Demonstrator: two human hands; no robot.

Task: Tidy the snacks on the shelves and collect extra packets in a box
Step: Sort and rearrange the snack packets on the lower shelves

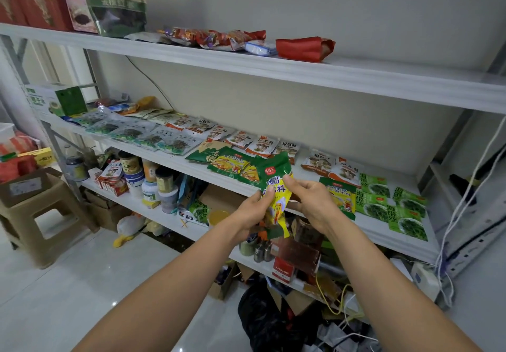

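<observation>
Head view, centre of the frame: my left grip (250, 210) and right grip (309, 201) both pinch one yellow-green packet (275, 187), held in the air just in front of the middle shelf (383, 235). To do this well, I would smooth it flat, keep the printed face up, and lay it square beside the matching packets (231, 164) just left of centre. It should not lie across them.

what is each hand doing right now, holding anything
Left hand: closed, holding the lower part of the green and yellow plastic snack packet.
Right hand: closed, pinching the same packet's upper right edge.
</observation>
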